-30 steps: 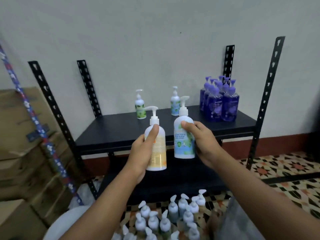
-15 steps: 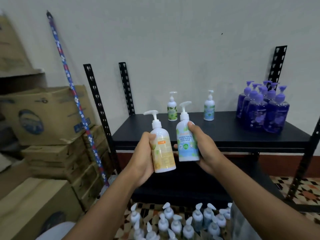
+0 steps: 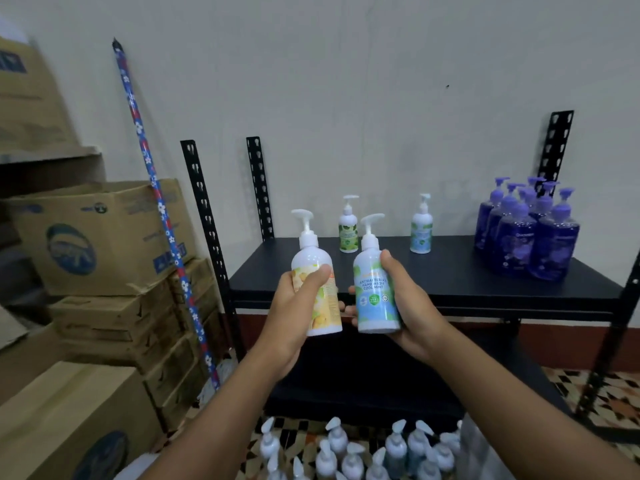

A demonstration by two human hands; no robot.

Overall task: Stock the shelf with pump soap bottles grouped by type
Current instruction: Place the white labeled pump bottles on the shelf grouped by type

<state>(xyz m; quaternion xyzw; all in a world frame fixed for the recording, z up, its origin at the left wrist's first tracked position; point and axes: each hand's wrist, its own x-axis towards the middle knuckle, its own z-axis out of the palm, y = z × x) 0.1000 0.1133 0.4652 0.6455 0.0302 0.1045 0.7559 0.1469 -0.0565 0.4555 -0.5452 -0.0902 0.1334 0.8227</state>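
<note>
In front of shelf [image 3: 450,285], left hand [image 3: 294,306] grips yellow bottle [image 3: 320,299], right hand [image 3: 405,306] grips mint bottle [image 3: 374,296]; set mint upright beside shelved mint bottle [image 3: 420,230], yellow well apart.

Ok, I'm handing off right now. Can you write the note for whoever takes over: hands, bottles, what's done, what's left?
Left hand grips a yellow-label bottle; right hand grips a cool mint bottle. Both bottles are roughly upright in front of the top shelf, not yet set down.
On the shelf: a green-label bottle and a blue-label bottle stand apart at the back, with a purple bottle group at the right end.
Done: purple grouped, two other types started.
Left: set the mint beside the blue-label one, which looks like its match, start a yellow spot, then shelve the floor bottles.
</note>
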